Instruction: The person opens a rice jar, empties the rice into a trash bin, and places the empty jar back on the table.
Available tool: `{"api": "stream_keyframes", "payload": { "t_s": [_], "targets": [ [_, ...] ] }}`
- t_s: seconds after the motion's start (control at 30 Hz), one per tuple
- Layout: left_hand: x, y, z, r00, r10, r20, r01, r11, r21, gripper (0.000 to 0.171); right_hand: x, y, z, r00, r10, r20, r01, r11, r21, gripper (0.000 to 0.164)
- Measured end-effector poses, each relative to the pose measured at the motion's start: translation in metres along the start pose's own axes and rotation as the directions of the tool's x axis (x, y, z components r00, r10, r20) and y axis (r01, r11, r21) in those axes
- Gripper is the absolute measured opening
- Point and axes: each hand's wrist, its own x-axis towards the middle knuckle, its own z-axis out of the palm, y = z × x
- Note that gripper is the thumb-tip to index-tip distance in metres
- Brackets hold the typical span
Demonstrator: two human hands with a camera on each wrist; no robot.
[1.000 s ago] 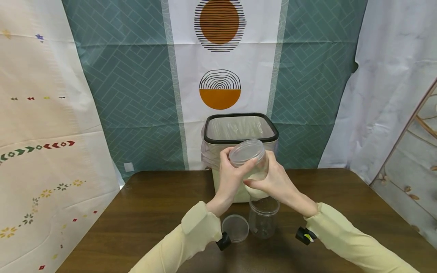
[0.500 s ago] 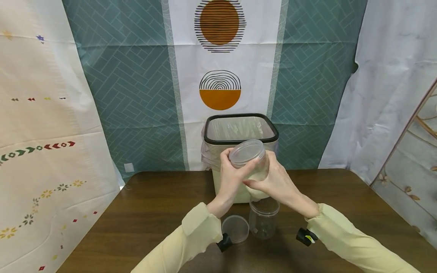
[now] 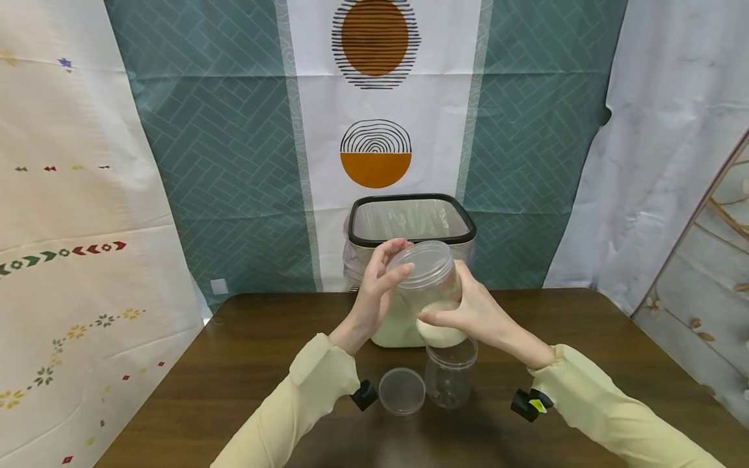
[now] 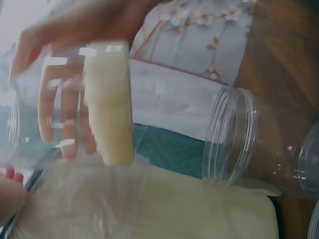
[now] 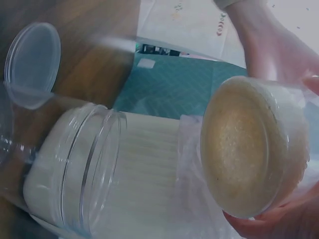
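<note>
My right hand (image 3: pixel 476 312) holds a clear plastic jar (image 3: pixel 433 296) by its side, tilted above the table. A pale, fine, grainy filling (image 5: pixel 239 144) covers the jar's bottom part. On the jar's top sits a clear screw lid (image 3: pixel 424 262). Beside the lid is my left hand (image 3: pixel 374 286), its fingers loosely spread and its thumb reaching over the lid's left edge. A second clear jar (image 3: pixel 448 377), without a lid, stands upright below the held one. Left of it a loose clear lid (image 3: pixel 402 392) lies flat on the table.
Behind the hands stands a pale bin (image 3: pixel 409 224) with a black rim and a plastic liner. The brown wooden table (image 3: pixel 263 364) reaches to patterned cloths hung behind and at both sides. Each wrist carries a small black camera.
My left hand has loosened around the lid and drawn left, its thumb sliding back to the lid's edge. The right hand has barely moved; the jar is slightly more upright.
</note>
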Motion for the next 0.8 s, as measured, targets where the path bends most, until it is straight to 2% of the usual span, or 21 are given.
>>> {"api": "stream_keyframes", "payload": {
  "t_s": [0.13, 0.43, 0.6, 0.8],
  "targets": [
    [0.0025, -0.004, -0.0058, 0.997, -0.001, 0.077, 0.003, 1.0, -0.027, 0.073, -0.001, 0.0016, -0.001, 0.999, 0.014, 0.04, -0.015, 0.999, 0.041, 0.078],
    [0.0052, -0.0048, -0.0047, 0.987, -0.05, 0.153, 0.053, 0.999, -0.011, 0.077, -0.0013, 0.0031, -0.0024, 0.999, 0.012, 0.038, -0.014, 0.999, 0.042, 0.075],
    [0.0056, -0.006, -0.0028, 0.987, -0.059, 0.152, 0.062, 0.998, -0.012, 0.077, -0.001, 0.0029, -0.0028, 0.999, 0.013, 0.04, -0.015, 0.999, 0.048, 0.076],
    [0.0056, -0.0078, 0.0004, 0.991, -0.083, 0.103, 0.082, 0.997, 0.016, 0.085, 0.0003, 0.0056, -0.0026, 1.0, 0.021, 0.023, -0.022, 1.0, 0.02, 0.077]
  ]
}}
